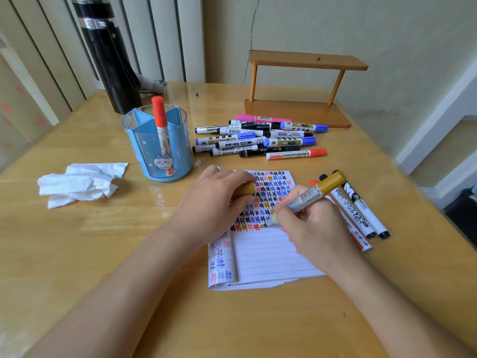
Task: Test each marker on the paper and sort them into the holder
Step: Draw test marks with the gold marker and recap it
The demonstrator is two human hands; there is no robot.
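Note:
My right hand (313,228) grips a gold-ended marker (309,196) with its tip down on the lined paper (268,254), just below rows of red, blue and black test marks. My left hand (214,202) rests on the paper's upper left and holds the marker's gold cap (245,188). The blue divided holder (158,143) stands beyond the paper to the left, with one red marker (161,130) upright in it. A pile of several markers (260,139) lies behind the paper. Three markers (358,213) lie to the right of the paper, partly behind my right hand.
A crumpled white tissue (80,183) lies at the left of the wooden table (129,254). A black bottle (108,52) stands at the back left. A small brown shelf (299,91) stands at the back right, near the wall.

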